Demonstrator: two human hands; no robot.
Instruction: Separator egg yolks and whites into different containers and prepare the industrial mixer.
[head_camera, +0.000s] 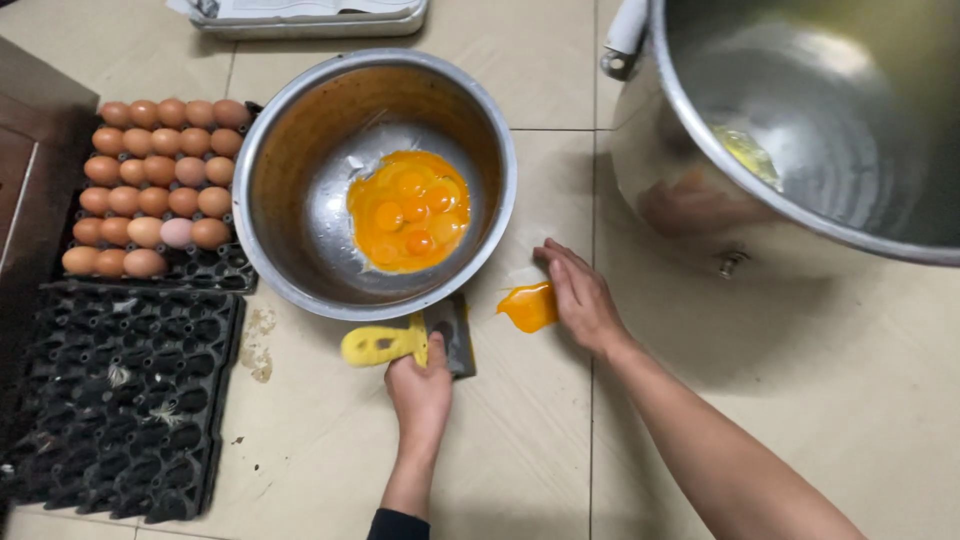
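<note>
The large steel pot (820, 130) runs off the top and right edges; the bowl (290, 190) hides part of the scraper blade (455, 335).

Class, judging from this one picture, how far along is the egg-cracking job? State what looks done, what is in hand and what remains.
Done: several yolks lie in the steel bowl, and the black tray is empty. In hand: the left hand presses a yellow-handled scraper to the tiled floor beside a spilled yolk, which the right hand touches. Left: the brown eggs are uncracked, and the large pot is almost empty.
</note>
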